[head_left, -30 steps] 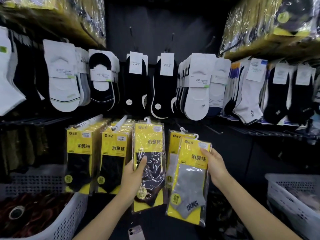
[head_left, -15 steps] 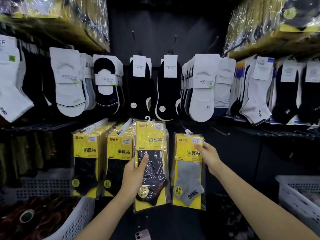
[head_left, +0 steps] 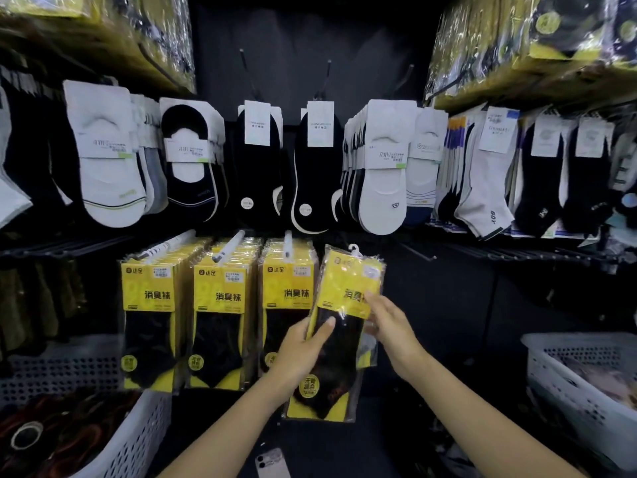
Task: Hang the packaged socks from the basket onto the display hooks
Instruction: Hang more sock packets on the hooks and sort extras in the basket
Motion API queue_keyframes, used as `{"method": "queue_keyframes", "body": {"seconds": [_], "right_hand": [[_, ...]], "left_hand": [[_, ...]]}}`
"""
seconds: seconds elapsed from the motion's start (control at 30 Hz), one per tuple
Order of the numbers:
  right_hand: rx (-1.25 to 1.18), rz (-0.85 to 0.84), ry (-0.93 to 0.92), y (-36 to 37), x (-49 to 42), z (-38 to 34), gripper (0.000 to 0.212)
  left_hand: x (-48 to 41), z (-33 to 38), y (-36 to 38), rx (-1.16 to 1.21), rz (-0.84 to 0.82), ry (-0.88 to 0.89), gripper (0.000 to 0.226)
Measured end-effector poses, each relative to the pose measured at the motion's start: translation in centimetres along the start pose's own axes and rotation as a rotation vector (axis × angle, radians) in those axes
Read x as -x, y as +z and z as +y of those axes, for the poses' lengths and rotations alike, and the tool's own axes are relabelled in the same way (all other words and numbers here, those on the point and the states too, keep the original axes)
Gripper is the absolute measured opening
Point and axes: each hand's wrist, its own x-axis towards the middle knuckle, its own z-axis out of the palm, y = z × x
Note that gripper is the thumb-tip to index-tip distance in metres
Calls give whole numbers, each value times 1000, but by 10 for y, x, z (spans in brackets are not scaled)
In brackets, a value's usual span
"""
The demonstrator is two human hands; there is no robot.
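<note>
- Head view: three rows of hung yellow packs filled, so well under way.
- Unhung yet: one black-sock pack, tilted just right of those rows.
- Left hand gripping its left edge; right hand pinching its right side.
- Probably more left in the basket.

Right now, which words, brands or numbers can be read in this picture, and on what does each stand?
"消臭袜": hanging yellow packs, held pack (partly covered).
"达足": the packs' top left corner.
"BOY": grey sock.
White sock cards, price stickers: too small to read.
</note>
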Motion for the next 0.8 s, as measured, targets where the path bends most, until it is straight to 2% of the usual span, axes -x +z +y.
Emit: {"method": "queue_keyframes", "body": {"seconds": [0.07,0.1,0.23,0.33,0.5,0.67,0.8], "right_hand": [[-24,49,-46,1,7,-1,26],[-24,97,-66,-1,9,0,22],[6,229,-89,-20,7,6,15],[45,256,-91,-29,-3,6,11],[162,237,-138,-21,-26,2,4],[166,219,-69,-11,-48,5,6],[171,262,16,-8,-59,15,27]], "left_hand": [[-3,2,13,-15,-57,-6,7],[-6,2,18,-13,-68,-8,9],[-14,8,28,37,-85,-66,36],[-18,10,35,25,-119,-82,56],[-29,8,36,19,-47,-108,52],[-43,4,28,-33,-12,-151,56],[-53,-5,27,-52,-11,-193,66]]}}
